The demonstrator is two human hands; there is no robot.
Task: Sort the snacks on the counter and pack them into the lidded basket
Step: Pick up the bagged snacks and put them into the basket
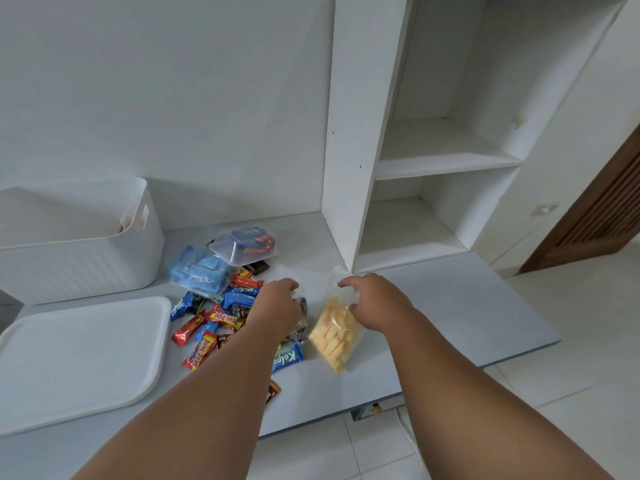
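R hand [367, 303] pinches the top of a clear bag of yellow snacks [334, 336], which lies on the desk [450, 306] at centre. L hand [280, 306] is curled round a clear bag of dark sweets [301, 327] just left of it, touching the pile of wrapped bars [214, 320]. White basket [69, 265] sits far left w/ lid [79, 355] off, flat on the near left.

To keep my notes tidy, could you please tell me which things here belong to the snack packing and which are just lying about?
Part of the job: white basket, its lid, loose snack bars, blue pack, clear tub, yellow snack bag pinched by the right hand, dark sweets bag gripped by the left hand.
Not part: shelves, wooden door, white cable.
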